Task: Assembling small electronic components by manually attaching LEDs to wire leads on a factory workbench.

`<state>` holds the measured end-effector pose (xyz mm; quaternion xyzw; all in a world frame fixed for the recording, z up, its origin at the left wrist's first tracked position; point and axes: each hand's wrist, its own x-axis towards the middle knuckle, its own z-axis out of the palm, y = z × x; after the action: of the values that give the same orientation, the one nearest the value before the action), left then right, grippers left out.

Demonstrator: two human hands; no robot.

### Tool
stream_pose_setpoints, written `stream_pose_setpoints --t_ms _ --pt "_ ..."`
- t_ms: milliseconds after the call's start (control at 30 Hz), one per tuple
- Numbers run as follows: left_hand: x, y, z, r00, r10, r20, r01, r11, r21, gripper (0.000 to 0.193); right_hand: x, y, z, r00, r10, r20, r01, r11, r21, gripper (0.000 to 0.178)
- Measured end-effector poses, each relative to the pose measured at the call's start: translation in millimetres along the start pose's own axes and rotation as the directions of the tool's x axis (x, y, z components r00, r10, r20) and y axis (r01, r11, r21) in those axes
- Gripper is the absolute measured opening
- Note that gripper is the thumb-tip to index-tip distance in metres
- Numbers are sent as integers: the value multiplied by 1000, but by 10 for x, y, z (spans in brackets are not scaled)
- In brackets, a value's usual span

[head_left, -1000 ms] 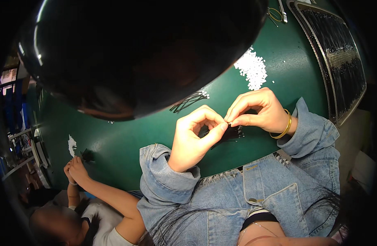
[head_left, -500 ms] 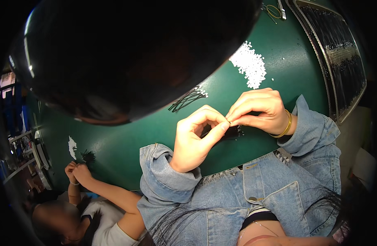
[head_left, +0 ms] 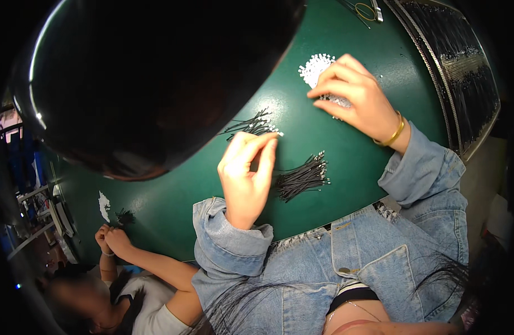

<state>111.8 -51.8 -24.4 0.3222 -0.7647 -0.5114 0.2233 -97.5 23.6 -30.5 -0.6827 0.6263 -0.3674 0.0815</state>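
Observation:
My left hand [head_left: 247, 178] is raised with thumb and index finger pinched together. A small white connector shows right at the fingertips, but I cannot tell whether it is held or lies behind them. Just beyond those fingers lies a loose bunch of black wires [head_left: 250, 124] with white ends. My right hand [head_left: 358, 100] hovers over a heap of small white connector housings [head_left: 315, 68], its fingers apart and partly covering the heap. Between and below the hands, a bundle of black wires [head_left: 302, 178] with metal-tipped ends rests on the green table [head_left: 346, 173].
A large glossy black dome [head_left: 156, 84] blocks the upper left. At the right edge stands a rack [head_left: 463, 72] full of black wires. A yellow ring [head_left: 365, 10] lies at the far edge. On the left a co-worker's hands [head_left: 111, 239] work beside a small white heap [head_left: 104, 206].
My hands have moved apart from a joined pinch. The left went left to the loose wires; the right went up to the white heap, opening. The metal-tipped bundle is now uncovered.

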Motion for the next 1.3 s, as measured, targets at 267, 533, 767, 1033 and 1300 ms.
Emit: stream_pose_setpoints --t_ms 267,533,767,1033,1300 --pt "-9 88 30 924 314 220 -382 802 459 15 -39 88 4 999 44 12 -43 995 -94 11" --pt "-84 37 109 927 145 346 -247 931 269 15 -35 55 62 998 55 -11 -55 994 -94 9" --pt "-64 64 17 955 91 282 -126 986 107 9 -19 22 64 997 -15 -70 10 997 -72 11" --pt "-58 77 -42 967 25 253 -33 999 25 7 -113 -240 89 848 330 415 -529 466 709 9" --pt "-78 85 -36 954 -123 275 184 961 -208 8 -146 -349 58 796 269 543 -605 318 730 12"
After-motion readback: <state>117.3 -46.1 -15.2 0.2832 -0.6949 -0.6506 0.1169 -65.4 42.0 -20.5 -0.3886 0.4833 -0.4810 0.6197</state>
